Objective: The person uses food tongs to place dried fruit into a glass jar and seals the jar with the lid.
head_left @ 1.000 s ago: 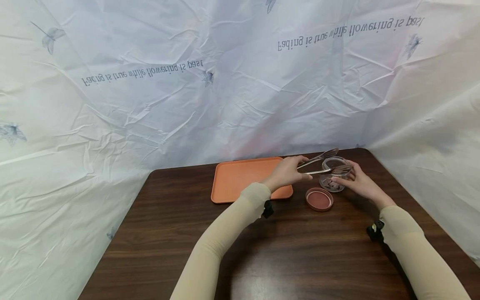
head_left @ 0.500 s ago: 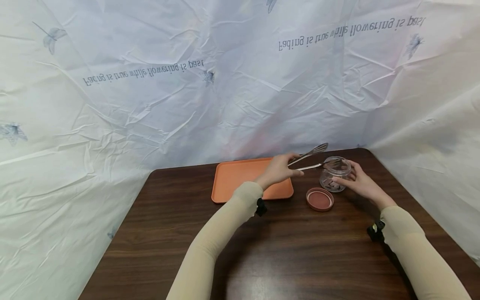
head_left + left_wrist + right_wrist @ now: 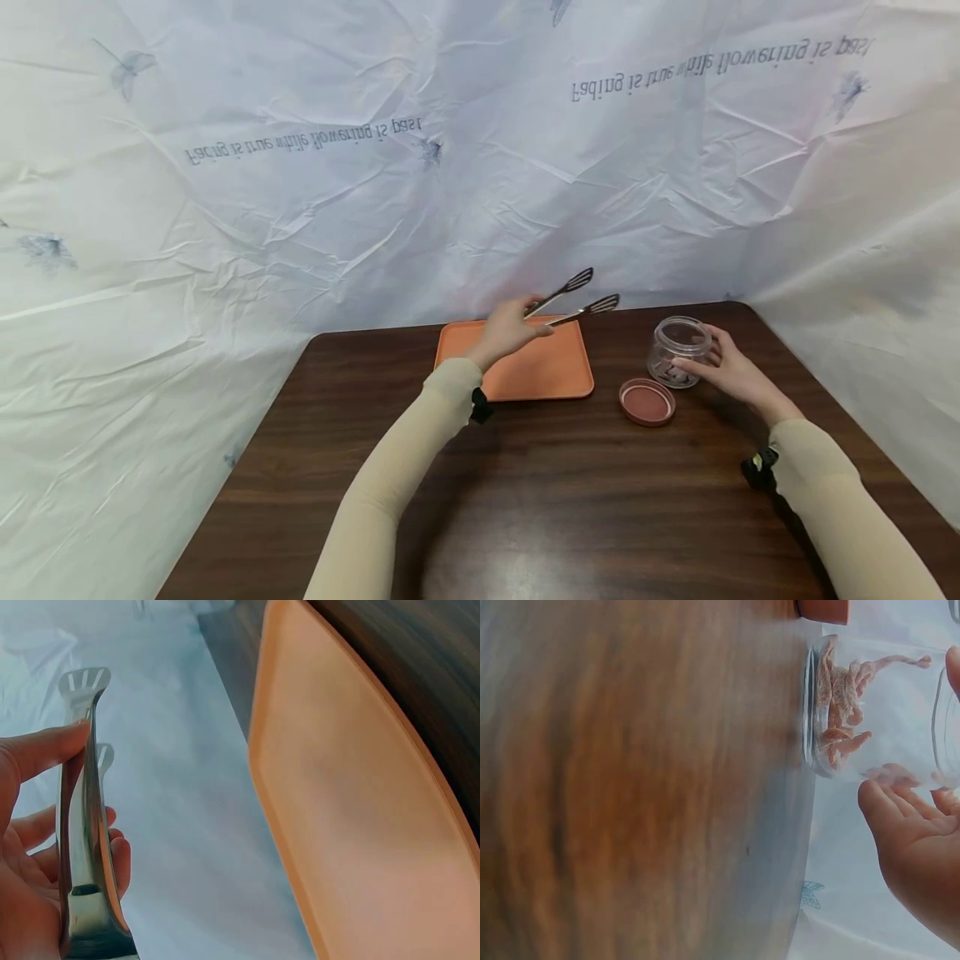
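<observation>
My left hand (image 3: 508,329) holds a pair of metal tongs (image 3: 84,859) above the back of the orange tray (image 3: 540,371). The slotted tips point right and away, spread apart with nothing between them. In the left wrist view, the thumb presses one arm of the tongs and fingers wrap the other. On the right side of the table, my right hand (image 3: 731,375) holds a clear, lidless jar (image 3: 677,354) from its right, thumb in front. Pinkish-brown strips (image 3: 844,694) lie at the jar's bottom, one sticking up along the wall.
A reddish-brown round lid (image 3: 647,402) lies inside up, just in front of the jar. The dark wooden table (image 3: 570,492) ends at a white printed cloth (image 3: 450,225) hanging behind and at the sides.
My left hand has carried the tongs left, from over the jar's mouth to above the tray. The right hand stays at the jar. The head view has shifted slightly.
</observation>
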The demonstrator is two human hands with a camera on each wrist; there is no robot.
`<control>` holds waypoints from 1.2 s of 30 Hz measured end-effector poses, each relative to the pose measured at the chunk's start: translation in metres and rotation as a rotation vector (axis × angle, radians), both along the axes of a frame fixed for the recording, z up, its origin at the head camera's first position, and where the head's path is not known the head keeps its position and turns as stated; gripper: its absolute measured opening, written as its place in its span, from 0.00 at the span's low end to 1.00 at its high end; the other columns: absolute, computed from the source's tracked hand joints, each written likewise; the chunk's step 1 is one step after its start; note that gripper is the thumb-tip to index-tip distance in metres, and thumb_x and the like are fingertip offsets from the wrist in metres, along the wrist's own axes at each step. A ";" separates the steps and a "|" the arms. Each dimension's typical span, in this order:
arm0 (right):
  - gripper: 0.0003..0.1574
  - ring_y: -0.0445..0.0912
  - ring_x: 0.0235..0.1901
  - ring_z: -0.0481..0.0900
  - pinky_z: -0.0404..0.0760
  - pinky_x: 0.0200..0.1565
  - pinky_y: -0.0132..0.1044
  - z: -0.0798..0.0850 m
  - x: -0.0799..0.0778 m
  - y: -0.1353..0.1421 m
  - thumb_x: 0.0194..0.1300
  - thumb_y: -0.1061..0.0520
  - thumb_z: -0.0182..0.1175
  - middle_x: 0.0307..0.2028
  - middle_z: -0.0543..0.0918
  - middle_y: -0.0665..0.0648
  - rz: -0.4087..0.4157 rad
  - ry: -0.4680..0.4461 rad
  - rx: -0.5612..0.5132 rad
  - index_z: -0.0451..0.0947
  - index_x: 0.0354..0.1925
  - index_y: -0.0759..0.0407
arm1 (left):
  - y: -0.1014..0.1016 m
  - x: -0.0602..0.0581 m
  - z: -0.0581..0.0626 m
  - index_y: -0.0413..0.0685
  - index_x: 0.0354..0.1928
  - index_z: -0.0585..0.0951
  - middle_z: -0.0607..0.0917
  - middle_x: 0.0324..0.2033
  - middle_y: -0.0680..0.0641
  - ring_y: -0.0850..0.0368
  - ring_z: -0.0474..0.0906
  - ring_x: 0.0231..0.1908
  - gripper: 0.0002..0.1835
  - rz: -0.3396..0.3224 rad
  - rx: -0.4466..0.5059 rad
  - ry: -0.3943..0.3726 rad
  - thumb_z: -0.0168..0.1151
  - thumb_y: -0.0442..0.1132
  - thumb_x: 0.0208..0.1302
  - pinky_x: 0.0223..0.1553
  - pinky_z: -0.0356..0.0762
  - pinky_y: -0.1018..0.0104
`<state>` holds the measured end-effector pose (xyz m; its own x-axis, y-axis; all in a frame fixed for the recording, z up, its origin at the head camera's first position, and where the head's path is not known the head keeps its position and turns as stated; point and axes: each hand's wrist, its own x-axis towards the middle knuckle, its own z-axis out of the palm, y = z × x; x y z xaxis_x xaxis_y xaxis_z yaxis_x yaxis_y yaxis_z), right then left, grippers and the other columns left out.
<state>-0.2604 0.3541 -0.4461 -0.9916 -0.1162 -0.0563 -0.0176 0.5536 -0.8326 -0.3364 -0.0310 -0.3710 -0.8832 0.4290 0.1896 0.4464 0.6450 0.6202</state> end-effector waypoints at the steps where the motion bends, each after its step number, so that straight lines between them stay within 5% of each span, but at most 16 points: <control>1: 0.70 0.77 0.72 0.39 0.54 0.66 0.72 0.000 0.000 0.000 0.71 0.37 0.61 0.75 0.32 0.80 -0.001 0.000 0.002 0.19 0.79 0.58 | -0.007 -0.002 -0.001 0.52 0.71 0.73 0.77 0.65 0.47 0.49 0.74 0.63 0.35 0.020 0.001 0.005 0.71 0.53 0.64 0.58 0.76 0.52; 14: 0.70 0.78 0.72 0.38 0.54 0.65 0.73 -0.002 0.002 0.000 0.71 0.36 0.60 0.74 0.30 0.81 -0.006 -0.021 0.008 0.17 0.78 0.57 | -0.122 -0.008 -0.010 0.49 0.69 0.74 0.78 0.62 0.39 0.41 0.76 0.59 0.33 0.227 0.047 0.025 0.71 0.50 0.64 0.55 0.76 0.43; 26: 0.71 0.77 0.72 0.40 0.56 0.64 0.73 -0.008 0.002 -0.001 0.71 0.36 0.61 0.74 0.35 0.81 0.002 -0.018 0.012 0.17 0.78 0.57 | -0.243 0.018 -0.024 0.40 0.68 0.73 0.80 0.57 0.32 0.35 0.77 0.52 0.35 0.476 -0.051 0.064 0.70 0.49 0.64 0.51 0.73 0.40; 36: 0.70 0.79 0.71 0.38 0.54 0.64 0.74 -0.001 0.001 -0.001 0.71 0.37 0.60 0.74 0.35 0.81 0.021 -0.007 0.008 0.18 0.78 0.56 | -0.267 0.020 -0.047 0.34 0.69 0.70 0.79 0.56 0.29 0.34 0.78 0.49 0.36 0.556 -0.096 0.024 0.69 0.47 0.66 0.48 0.74 0.40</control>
<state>-0.2596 0.3533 -0.4470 -0.9885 -0.1368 -0.0641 -0.0237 0.5595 -0.8285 -0.3161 -0.2976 -0.4182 -0.9771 -0.0835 0.1959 0.0366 0.8404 0.5407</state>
